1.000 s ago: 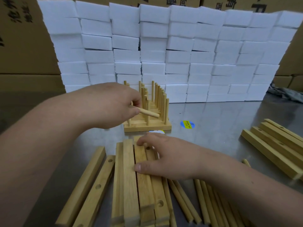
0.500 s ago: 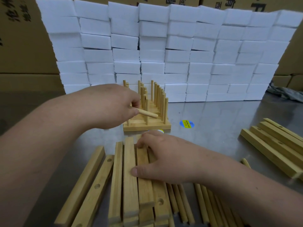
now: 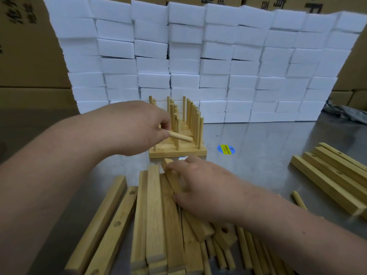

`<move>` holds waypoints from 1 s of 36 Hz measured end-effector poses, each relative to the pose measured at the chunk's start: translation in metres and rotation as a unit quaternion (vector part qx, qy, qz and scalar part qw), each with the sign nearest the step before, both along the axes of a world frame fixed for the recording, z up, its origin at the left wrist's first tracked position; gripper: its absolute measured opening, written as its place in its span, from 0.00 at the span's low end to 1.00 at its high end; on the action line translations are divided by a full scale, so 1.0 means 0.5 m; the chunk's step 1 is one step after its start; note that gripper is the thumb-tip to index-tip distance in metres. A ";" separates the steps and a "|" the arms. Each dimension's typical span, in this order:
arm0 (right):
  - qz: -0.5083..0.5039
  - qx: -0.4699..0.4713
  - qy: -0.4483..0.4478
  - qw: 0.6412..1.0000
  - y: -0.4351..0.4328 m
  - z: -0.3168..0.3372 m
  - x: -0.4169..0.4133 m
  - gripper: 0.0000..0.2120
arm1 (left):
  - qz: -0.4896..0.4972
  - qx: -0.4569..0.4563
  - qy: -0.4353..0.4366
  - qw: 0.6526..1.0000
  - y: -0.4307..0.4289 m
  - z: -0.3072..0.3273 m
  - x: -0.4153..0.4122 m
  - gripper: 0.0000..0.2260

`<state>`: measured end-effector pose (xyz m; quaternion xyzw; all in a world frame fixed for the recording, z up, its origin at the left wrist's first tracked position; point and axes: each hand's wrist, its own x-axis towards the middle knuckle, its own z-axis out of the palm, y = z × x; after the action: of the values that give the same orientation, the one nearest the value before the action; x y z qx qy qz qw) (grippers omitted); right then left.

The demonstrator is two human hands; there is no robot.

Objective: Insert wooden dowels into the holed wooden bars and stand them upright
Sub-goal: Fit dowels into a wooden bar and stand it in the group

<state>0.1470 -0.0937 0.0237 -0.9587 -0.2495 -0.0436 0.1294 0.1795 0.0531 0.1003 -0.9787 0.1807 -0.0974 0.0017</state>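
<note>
- Left hand (image 3: 137,128): closed on one dowel (image 3: 179,136), pinched between thumb and fingers; the dowel points right and slightly down, in front of the finished rack.
- Right hand (image 3: 200,187): fingers curled around one wooden bar (image 3: 176,181), its far end tilted up off the pile.
- Pile of bars (image 3: 153,215): near centre of the desk (image 3: 258,139), lying lengthwise; some show round holes.
- Loose dowels (image 3: 246,251): near right, partly under the right forearm.
- Finished rack (image 3: 178,149): centre, bars side by side with dowels standing upright.
- Second group of bars (image 3: 333,175): right side, well apart.
- Blue and yellow sticker (image 3: 226,149): just right of the rack.
- White foam blocks (image 3: 198,62): stacked as a wall at the far edge.
</note>
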 end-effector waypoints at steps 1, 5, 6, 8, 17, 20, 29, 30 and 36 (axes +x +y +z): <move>-0.003 0.006 0.001 1.000 0.000 0.000 0.000 0.19 | 0.001 -0.002 -0.001 1.000 0.000 0.000 0.000 0.09; -0.029 0.025 0.000 0.999 -0.002 0.005 0.001 0.20 | -0.002 -0.007 -0.004 1.000 0.000 0.001 -0.001 0.08; -0.036 0.030 0.001 0.999 -0.003 0.006 0.002 0.20 | -0.002 -0.008 -0.005 1.000 0.001 0.002 -0.001 0.07; -0.046 0.024 0.001 0.999 -0.004 0.005 0.004 0.19 | -0.002 -0.010 -0.007 1.000 0.001 0.001 -0.002 0.07; -0.027 -0.095 -0.069 0.993 0.006 -0.009 -0.003 0.11 | -0.008 -0.015 -0.010 1.000 0.000 -0.002 -0.001 0.08; -0.010 -0.112 -0.086 0.990 0.007 -0.019 -0.004 0.09 | -0.007 -0.017 -0.011 1.000 0.000 -0.002 -0.002 0.09; -0.087 0.071 -0.033 0.993 -0.004 0.012 0.005 0.14 | -0.005 -0.049 -0.034 0.998 -0.002 0.005 -0.009 0.09; -0.096 0.101 -0.022 0.990 -0.007 0.023 0.006 0.14 | -0.008 -0.067 -0.048 0.997 -0.002 0.007 -0.010 0.08; -0.119 0.386 0.057 0.913 -0.043 0.064 0.032 0.09 | -0.028 -0.170 -0.092 0.981 -0.005 0.014 -0.013 0.07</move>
<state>0.1628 -0.1150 0.0556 -0.8574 -0.0892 -0.0966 0.4976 0.1728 0.0507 0.1072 -0.9463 0.1877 -0.2163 -0.1503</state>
